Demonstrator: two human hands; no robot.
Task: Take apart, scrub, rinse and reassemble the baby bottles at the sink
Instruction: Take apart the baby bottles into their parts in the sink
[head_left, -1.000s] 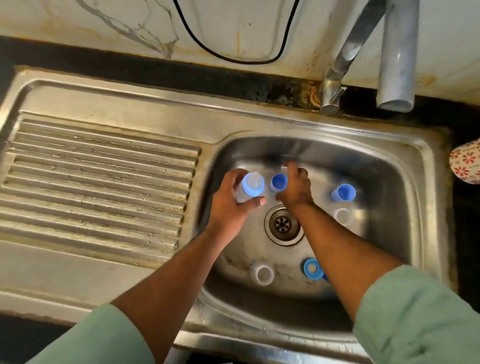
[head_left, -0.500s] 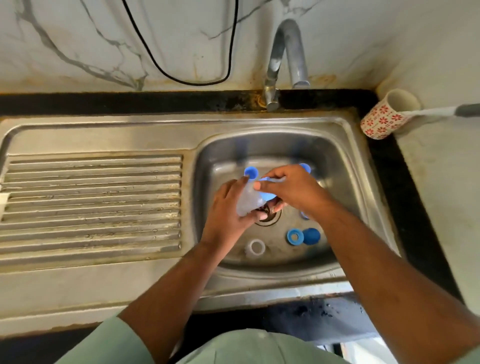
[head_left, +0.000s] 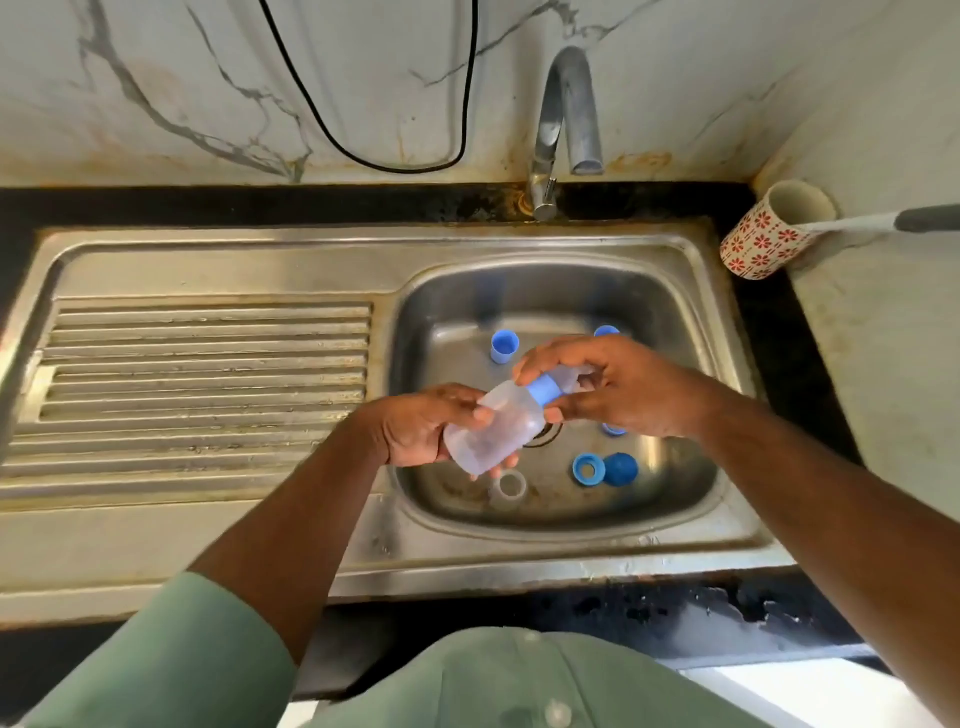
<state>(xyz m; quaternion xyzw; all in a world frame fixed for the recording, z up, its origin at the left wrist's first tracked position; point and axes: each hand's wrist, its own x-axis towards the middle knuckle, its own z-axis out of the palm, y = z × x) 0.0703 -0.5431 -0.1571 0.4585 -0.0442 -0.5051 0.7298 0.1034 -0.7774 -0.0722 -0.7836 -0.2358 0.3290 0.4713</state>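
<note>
Over the middle of the sink basin, a clear baby bottle is held tilted, its base toward the near left and its neck toward the far right, above the drain. The left hand is wrapped around the bottle's body from below, fingers curled under the base and thumb lying across the top. The right hand grips the neck end, its fingers and thumb curled round the blue collar ring and the clear part beyond it. On the basin floor, a blue cap stands upright near the far left corner, and another blue piece shows at the far edge just behind the right hand. Near the front edge lie a clear ring, a blue ring and, touching it on the right, a blue dome cap. A further bit of blue peeks out under the right hand; what it is cannot be told. The tap rises at the back edge of the sink. On the counter at the far right corner a flowered cup leans, with a handled tool sticking out of it.
</note>
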